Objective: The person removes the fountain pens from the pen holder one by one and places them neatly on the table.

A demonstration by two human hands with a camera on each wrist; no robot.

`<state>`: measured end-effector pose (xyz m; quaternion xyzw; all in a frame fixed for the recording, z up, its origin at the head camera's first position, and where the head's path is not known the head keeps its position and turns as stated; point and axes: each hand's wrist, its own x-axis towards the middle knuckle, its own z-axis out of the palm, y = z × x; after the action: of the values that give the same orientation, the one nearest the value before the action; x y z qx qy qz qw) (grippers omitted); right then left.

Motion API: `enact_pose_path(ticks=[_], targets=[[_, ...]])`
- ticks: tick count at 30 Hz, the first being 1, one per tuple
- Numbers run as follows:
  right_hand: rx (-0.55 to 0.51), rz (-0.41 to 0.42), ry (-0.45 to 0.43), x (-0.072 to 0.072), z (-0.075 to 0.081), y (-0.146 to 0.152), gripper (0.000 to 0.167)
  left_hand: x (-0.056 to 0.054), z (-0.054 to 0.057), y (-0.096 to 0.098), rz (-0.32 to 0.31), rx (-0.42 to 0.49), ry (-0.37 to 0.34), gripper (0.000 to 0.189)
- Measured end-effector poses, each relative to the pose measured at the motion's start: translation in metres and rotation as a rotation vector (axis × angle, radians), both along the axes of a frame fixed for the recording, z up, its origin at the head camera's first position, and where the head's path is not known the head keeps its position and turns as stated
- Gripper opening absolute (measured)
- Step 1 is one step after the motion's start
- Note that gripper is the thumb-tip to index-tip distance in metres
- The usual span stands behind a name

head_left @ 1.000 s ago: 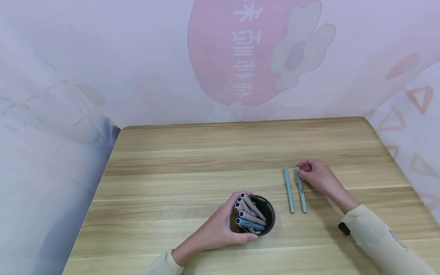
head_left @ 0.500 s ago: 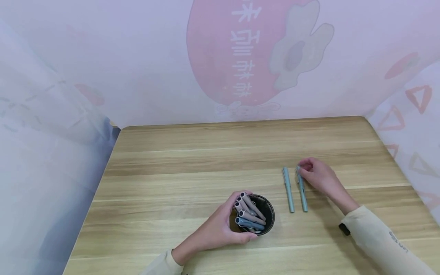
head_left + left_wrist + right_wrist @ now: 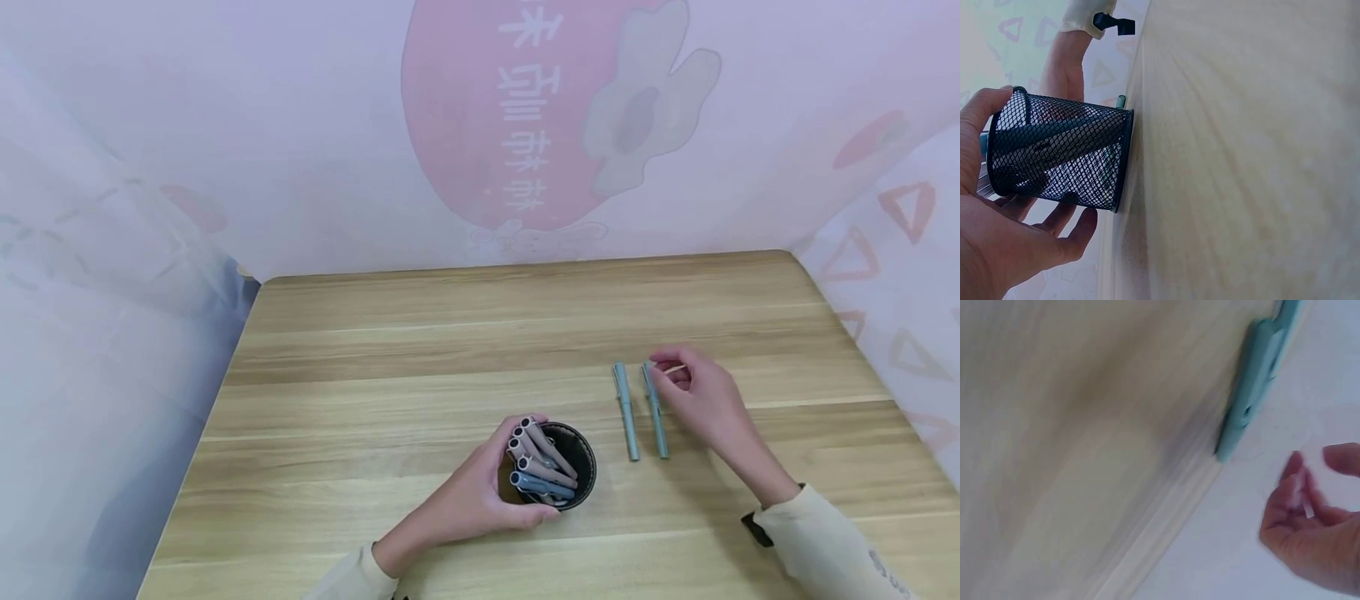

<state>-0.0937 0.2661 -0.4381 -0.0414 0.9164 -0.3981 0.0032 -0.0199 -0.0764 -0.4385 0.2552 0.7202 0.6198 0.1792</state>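
Note:
My left hand grips a black mesh pen holder, its thumb and fingers around the sides. Several greyish-pink pens and one blue pen lean in it toward the palm. To the right, two light teal pens lie side by side on the table, clips at their far ends: a left pen and a right pen. My right hand is just beside the far end of the right pen. In the right wrist view its thumb and fingers are apart with nothing between them.
The wooden table reaches back to a pale printed curtain. More curtain hangs along the left and right sides. A black strap piece sticks out at the right sleeve.
My right hand has let go of the right teal pen, after nudging it slightly, and its fingers have parted. The left hand keeps its hold on the pen holder.

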Motion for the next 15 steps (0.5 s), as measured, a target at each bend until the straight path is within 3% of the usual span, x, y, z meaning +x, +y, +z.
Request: enact_pose_path(ticks=[5, 9, 15], targets=[[-0.184, 0.049, 0.017, 0.016, 0.004, -0.017, 0.025, -0.004, -0.026, -0.001, -0.004, -0.015, 0.029, 0.091], [-0.315, 0.121, 0.047, 0.026, 0.007, -0.030, 0.015, -0.005, -0.029, -0.001, -0.012, -0.009, 0.039, 0.090], [-0.395, 0.193, 0.029, 0.037, 0.010, -0.043, 0.009, -0.006, -0.026, -0.001, -0.006, -0.009, 0.039, 0.092]])
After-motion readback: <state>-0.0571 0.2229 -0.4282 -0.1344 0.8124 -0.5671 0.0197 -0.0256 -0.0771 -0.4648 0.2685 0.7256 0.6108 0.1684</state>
